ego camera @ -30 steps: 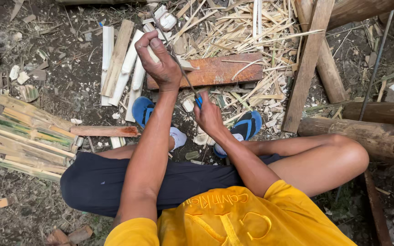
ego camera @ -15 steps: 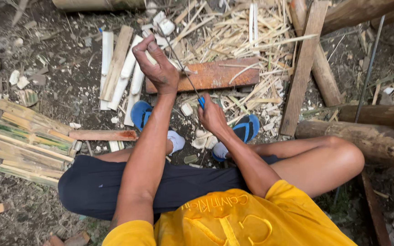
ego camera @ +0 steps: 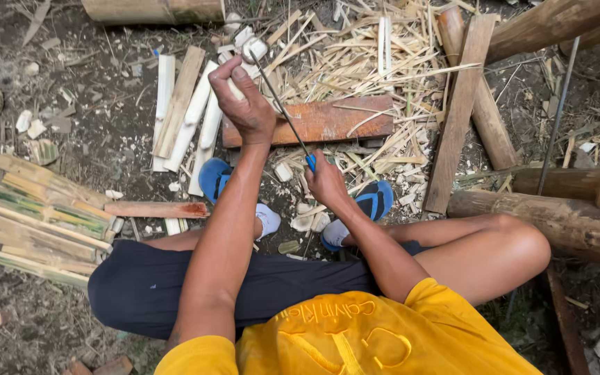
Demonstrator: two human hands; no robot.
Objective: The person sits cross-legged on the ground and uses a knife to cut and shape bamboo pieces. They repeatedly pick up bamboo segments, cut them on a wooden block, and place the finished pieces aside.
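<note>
Bamboo slats, split and green-edged (ego camera: 36,222), lie stacked at your far left on the dirt. Your left hand (ego camera: 244,104) is closed around a short pale bamboo piece (ego camera: 234,89), held above the reddish-brown wooden board (ego camera: 328,119). A thin dark knife blade (ego camera: 279,107) slants from that piece down to your right hand (ego camera: 324,182), which grips its blue handle (ego camera: 310,162). The piece looks light, stiff and splintery (keep your grip low, fingers clear of the edge). Pale shavings (ego camera: 362,62) litter the ground beyond; rough timber poles (ego camera: 564,219) lie rightmost.
</note>
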